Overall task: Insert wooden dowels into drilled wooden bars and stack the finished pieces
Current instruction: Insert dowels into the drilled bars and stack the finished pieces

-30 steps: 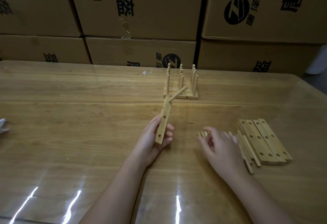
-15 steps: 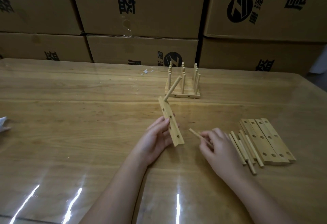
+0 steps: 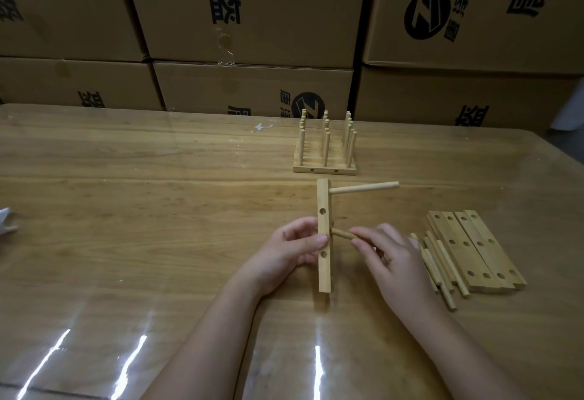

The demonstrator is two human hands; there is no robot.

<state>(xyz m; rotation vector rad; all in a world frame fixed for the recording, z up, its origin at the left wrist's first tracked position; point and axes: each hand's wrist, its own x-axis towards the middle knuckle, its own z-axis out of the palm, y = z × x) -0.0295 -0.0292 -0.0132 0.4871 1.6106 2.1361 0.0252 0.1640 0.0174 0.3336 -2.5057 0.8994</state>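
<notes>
Head view, only view on hand.

Left hand [image 3: 294, 248] grips the drilled bar [image 3: 324, 270] at mid-length, thumb on the near face, fingers behind. Bar is held on edge, so the drilled face turns right, toward the working hand. My guess is this steadies it against the push. Lower end sits at or just above the table [image 3: 158, 210]; cannot tell which.

1 seated dowel [image 3: 363, 188] juts right from the bar's far end, roughly square to it.

Right hand [image 3: 388, 260] pinches a 2nd dowel [image 3: 343, 235] between thumb and fingertips, close to its tip. The tip meets the bar's right face at the middle. Whether it has entered the hole is hidden by the bar's edge. Step in hand: the middle dowel of 3, probably; 1 place nearer the person would be left.

Counts:
- Held bar: 1, with 2 side holes showing.
- Blank bars [image 3: 477, 248]: 4, flat and side by side, right of the right hand, 3 holes each.
- Loose dowels [image 3: 439, 270]: about 6, overlapping, so not certain. They lie against the blanks' left edge, just beside the right hand for a short reach.
- Finished pieces [image 3: 325, 153]: a block of bars set side by side at the table's far side, dowels upright in 3 columns. Bar count is unclear.

Behind it, stacked cartons [image 3: 252, 4]. White scrap [image 3: 6, 219] at the left edge.
</notes>
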